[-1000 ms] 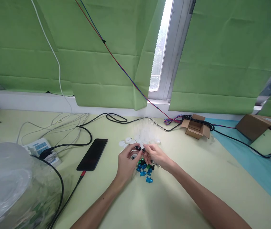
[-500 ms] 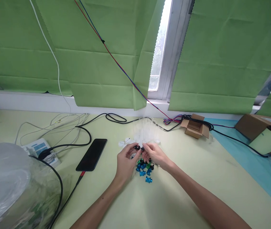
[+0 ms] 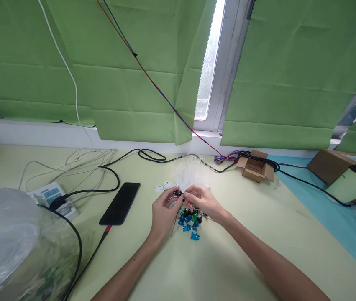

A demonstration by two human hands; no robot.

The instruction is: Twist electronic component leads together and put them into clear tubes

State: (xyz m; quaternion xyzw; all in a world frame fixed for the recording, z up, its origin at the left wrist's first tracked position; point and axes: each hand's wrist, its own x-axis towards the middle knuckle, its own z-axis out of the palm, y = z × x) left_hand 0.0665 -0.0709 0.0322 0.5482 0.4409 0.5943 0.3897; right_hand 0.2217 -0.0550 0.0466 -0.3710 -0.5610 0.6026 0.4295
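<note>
My left hand is closed, thumb and fingertips pinching a small black fitting. Against the near end of that fitting, my right hand is pinched too; whatever its fingertips hold is too small to make out. Below both hands lies a loose pile of small blue, green and black metallic fittings. One blue fitting sits apart at the near side. A thin pale strand hangs beside my left palm. Just beyond the hands lies a clear plastic bag.
A black phone with a cable lies left, near a white power strip. Clear plastic wrapping bulges at the near left. A small open carton and black cable stand back right. A larger box is farther right.
Both hands have shifted very slightly left, and the right fingertips have changed angle at the black fitting. The thin strand beside the left palm now shows.
</note>
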